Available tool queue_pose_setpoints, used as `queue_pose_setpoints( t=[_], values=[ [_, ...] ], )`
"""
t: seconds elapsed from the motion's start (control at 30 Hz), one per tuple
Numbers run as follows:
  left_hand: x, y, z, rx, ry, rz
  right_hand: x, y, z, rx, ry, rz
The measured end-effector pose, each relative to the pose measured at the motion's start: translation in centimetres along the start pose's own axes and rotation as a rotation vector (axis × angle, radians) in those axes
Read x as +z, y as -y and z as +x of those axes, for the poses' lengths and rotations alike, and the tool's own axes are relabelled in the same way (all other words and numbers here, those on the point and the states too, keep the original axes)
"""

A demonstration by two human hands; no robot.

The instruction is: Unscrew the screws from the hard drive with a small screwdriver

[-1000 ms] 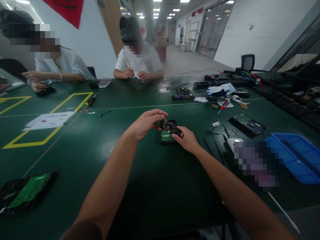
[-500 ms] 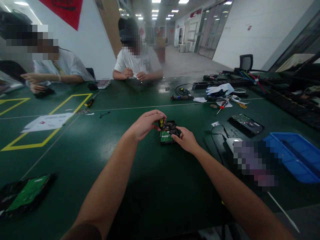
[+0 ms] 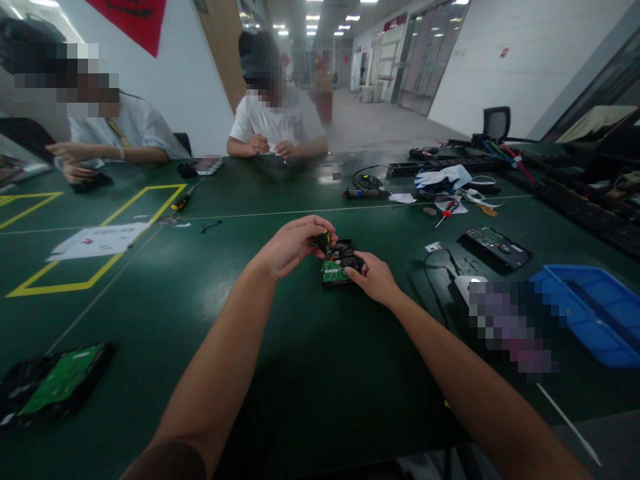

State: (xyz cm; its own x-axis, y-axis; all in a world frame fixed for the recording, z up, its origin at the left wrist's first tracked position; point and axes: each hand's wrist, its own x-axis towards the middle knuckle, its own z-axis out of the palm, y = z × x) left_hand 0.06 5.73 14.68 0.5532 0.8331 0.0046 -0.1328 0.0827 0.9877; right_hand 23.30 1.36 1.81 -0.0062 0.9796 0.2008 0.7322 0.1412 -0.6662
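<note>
A hard drive (image 3: 336,272) with a green circuit board lies on the dark green table in front of me. My right hand (image 3: 373,275) grips its right side, thumb on top near the board. Above the drive's left part, my left hand (image 3: 300,245) is closed around the yellow and black handle of a screwdriver (image 3: 325,237). The handle stands roughly upright; its tip is hidden by my fingers and the drive.
Another hard drive (image 3: 495,248) and a blue tray (image 3: 595,313) are on the right. A green-boarded drive (image 3: 57,383) lies front left. Farther off are a red screwdriver (image 3: 447,212), gloves (image 3: 444,178) and a yellow-handled screwdriver (image 3: 183,199). Two people sit across the table.
The screwdriver handle has turned and tilted slightly in my left hand's fingers. My right hand keeps its hold on the drive. The whole view has shifted a little.
</note>
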Motion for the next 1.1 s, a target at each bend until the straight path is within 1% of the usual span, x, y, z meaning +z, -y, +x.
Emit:
queue_pose_setpoints(
  t=[0.07,0.2,0.27,0.47,0.77,1.1],
  values=[
    [-0.05,0.09,0.11,0.013,-0.031,0.014,-0.04,0.06,-0.01,0.004,0.003,-0.001],
    [-0.29,0.19,0.24,0.029,-0.131,0.081,-0.15,0.23,-0.04,0.013,0.013,0.000],
    [-0.33,0.17,0.18,0.037,-0.144,0.121,-0.18,0.30,-0.04,0.016,0.013,0.004],
    [-0.17,0.05,-0.02,0.015,-0.089,0.149,-0.14,0.31,-0.05,0.016,-0.003,-0.003],
    [-0.15,-0.07,-0.21,-0.040,-0.104,0.106,-0.27,0.52,-0.07,0.025,0.019,0.007],
    [-0.13,-0.07,-0.18,-0.038,-0.064,0.072,-0.11,0.20,0.05,0.019,0.015,0.000]
  ],
)
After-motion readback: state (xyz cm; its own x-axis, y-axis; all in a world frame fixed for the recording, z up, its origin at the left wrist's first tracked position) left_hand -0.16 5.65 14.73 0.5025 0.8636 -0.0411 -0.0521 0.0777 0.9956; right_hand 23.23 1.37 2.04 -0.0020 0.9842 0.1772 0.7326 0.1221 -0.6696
